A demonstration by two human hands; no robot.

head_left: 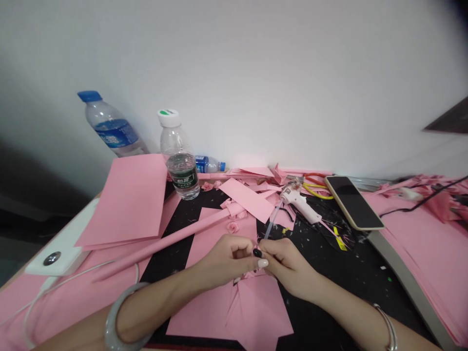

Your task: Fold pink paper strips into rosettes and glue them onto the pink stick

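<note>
My left hand (234, 261) and my right hand (290, 265) meet fingertip to fingertip over the front middle of the desk. Both are closed in a pinch on a small piece of pink paper (256, 247), mostly hidden by the fingers. A black oval thing (257, 253) shows at the fingertips; I cannot make out what it is. Beneath the hands lie flat pink paper sheets (204, 312). Just beyond them is a small rolled paper rose (233, 227). A long pink paper tube (175, 237) slants away to the left.
A white glue gun (302, 204) lies behind my right hand, near a phone (353, 202). Water bottles (179, 161) stand at the back left by the wall. Folded pink sheets (127, 200) lean at left above a white device (60, 258). A paper stack (431, 258) fills the right.
</note>
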